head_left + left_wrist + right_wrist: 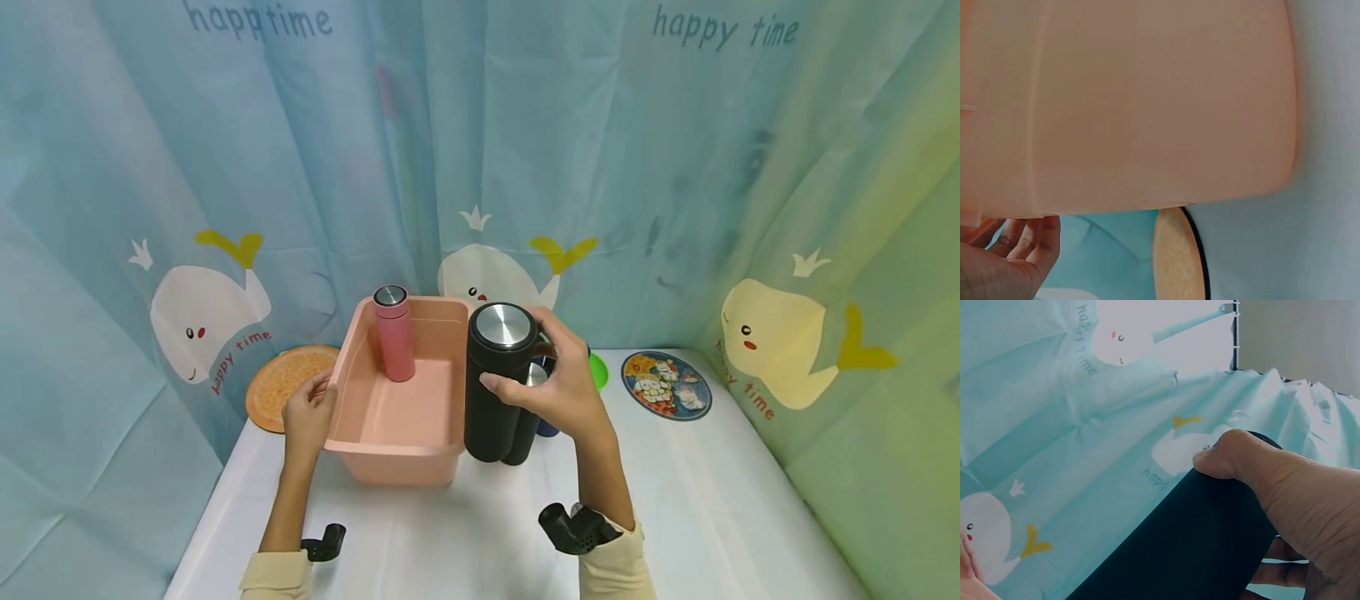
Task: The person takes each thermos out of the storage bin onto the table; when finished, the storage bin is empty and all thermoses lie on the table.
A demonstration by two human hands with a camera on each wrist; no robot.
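Observation:
My right hand (pixel 566 387) grips a large black vacuum flask (pixel 490 417) with a steel-topped lid, thumb on the near side. It is upright, just right of a pink plastic tub (pixel 393 450); whether it touches the table is unclear. In the right wrist view the flask's dark body (pixel 1191 531) slants below my thumb. My left hand (pixel 309 412) holds the tub's left rim, fingers at its edge in the left wrist view (pixel 1013 256). Inside the tub, a pink vacuum flask (pixel 397 346) stands at the back left.
Behind the held flask stand a slimmer black bottle (pixel 522 437) and a dark blue object (pixel 548 429), both partly hidden. Beyond them a green item (pixel 598 372) shows. A patterned round mat (pixel 666 386) lies right, an orange round one (pixel 273 387) left. Curtains hang behind the white table (pixel 697 500).

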